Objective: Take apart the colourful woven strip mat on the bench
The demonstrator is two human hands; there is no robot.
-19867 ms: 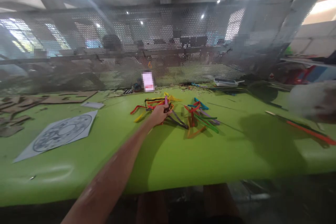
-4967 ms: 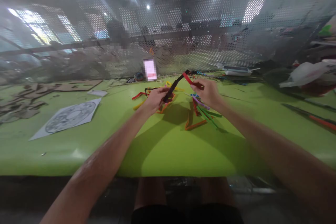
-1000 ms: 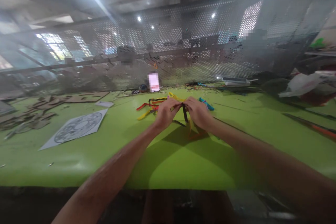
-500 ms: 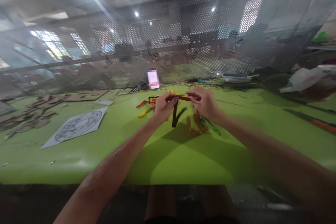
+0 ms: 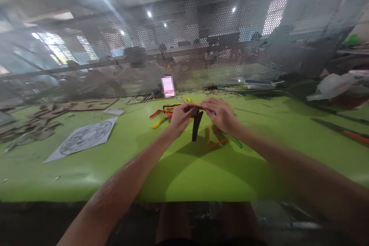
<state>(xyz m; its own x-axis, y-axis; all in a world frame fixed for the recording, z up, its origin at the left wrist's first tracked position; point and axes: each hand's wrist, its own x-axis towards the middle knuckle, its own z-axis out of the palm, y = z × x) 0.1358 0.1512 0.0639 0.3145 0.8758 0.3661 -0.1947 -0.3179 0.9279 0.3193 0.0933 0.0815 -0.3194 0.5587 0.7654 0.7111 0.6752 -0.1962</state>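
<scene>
Both my hands meet above the green table (image 5: 184, 169), near its far middle. My left hand (image 5: 181, 116) is closed, pinching the top of a black strip (image 5: 196, 126) that hangs down from the fingers. My right hand (image 5: 221, 114) is closed too, pinching a red strip (image 5: 203, 108) that runs across to the left hand. Behind the left hand lies a pile of coloured strips (image 5: 162, 114) in red, yellow and black. Under my right hand lie more strips, orange and green (image 5: 227, 141).
A printed sheet with a round pattern (image 5: 85, 141) lies at the left, with brown cardboard cut-outs (image 5: 37, 123) beyond it. A perforated metal screen (image 5: 201, 46) closes the table's far side. A white device (image 5: 257, 83), a white bag (image 5: 336, 85) and an orange-tipped tool (image 5: 346, 133) sit at the right.
Over the last second my hands have stayed together at the strips; the black strip now hangs lower and straighter from my left hand, and my right hand has closed in again on the red strip.
</scene>
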